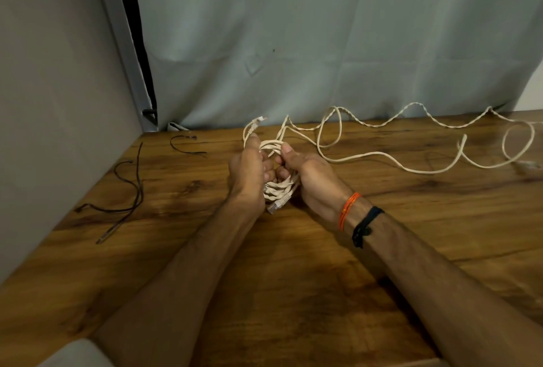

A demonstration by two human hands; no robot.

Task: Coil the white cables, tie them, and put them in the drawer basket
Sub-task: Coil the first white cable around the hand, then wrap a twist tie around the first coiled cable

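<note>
Both hands hold a small coil of white cables (277, 187) just above the wooden table (293, 278). My left hand (248, 174) grips the coil's left side, thumb up on the top loops. My right hand (308, 174) grips the right side, thumb pressed on the loops. Several plug ends stick out below the hands. One plug end (258, 122) curls up behind the left thumb. The loose white cable (411, 143) trails in twisted loops to the right along the table's back. No drawer basket is in view.
Dark thin ties lie on the table's left: a long tangled one (129, 193) and a short curved one (185, 145). A grey wall panel stands at the left and a pale curtain (323, 43) hangs behind the table.
</note>
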